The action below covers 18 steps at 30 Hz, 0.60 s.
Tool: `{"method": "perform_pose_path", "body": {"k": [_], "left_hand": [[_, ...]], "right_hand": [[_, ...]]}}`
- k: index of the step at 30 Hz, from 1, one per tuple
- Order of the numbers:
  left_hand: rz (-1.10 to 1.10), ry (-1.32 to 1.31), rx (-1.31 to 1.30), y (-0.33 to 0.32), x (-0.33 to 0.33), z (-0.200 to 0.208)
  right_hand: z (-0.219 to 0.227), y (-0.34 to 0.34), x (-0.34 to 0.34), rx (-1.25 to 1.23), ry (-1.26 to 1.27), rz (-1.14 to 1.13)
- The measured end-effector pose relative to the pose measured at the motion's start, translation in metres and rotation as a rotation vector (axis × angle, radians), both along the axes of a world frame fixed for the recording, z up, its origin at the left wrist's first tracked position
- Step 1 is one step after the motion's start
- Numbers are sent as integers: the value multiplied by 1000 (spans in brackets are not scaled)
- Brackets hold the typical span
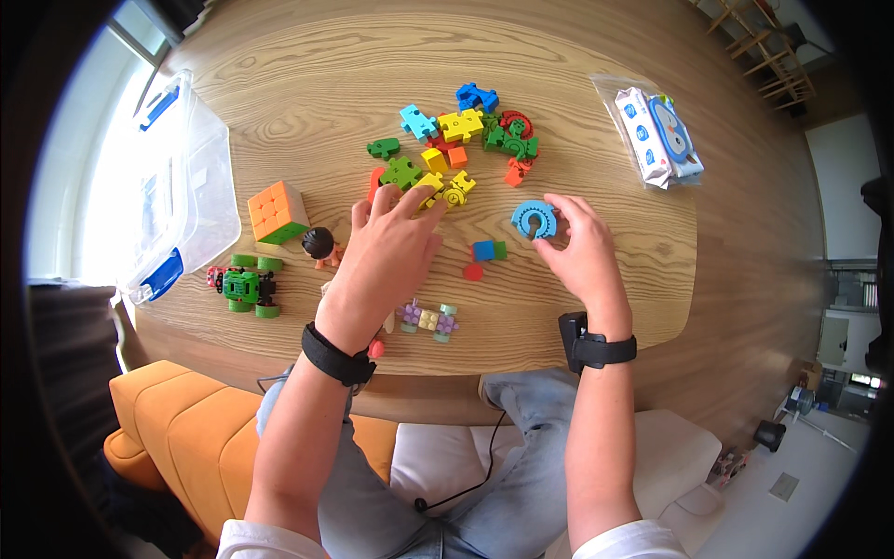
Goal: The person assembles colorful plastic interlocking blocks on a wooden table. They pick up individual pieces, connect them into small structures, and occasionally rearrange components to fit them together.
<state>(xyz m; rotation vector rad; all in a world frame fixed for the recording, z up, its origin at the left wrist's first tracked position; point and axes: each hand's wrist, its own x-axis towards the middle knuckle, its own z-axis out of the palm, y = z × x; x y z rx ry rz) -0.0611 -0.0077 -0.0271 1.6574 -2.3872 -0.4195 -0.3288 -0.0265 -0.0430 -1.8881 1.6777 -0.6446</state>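
My right hand (582, 250) pinches a light-blue, C-shaped toothed toy piece (521, 214) at its right side, thumb and index finger on its rim. My left hand (386, 247) reaches over the near edge of a pile of colourful toy pieces, its fingers spread. Its fingertips are at a yellow piece (456, 194) and a green puzzle-shaped piece (401, 171); whether they press on either I cannot tell. Farther back in the pile lie a yellow piece (460, 126), a light-blue piece (418, 122), a dark-blue piece (477, 97) and a green toothed piece (510, 138).
Left of my hands are a puzzle cube (272, 211), a small doll (318, 244), a green toy truck (244, 287) and a clear plastic box (209, 177). A purple block car (428, 319) and small blocks (483, 251) lie between my arms. A wipes pack (652, 140) is at right.
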Motion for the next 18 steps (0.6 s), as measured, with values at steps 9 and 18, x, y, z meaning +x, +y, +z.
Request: {"method": "perform_pose_path", "body": {"k": [9,18], "left_hand": [[37,-30,54,0,-3,7],[60,-22,45,1,-2,6]], "right_hand": [[-6,-1,-3,-39,29,47],[9,-2,-2,61,0,75]]}}
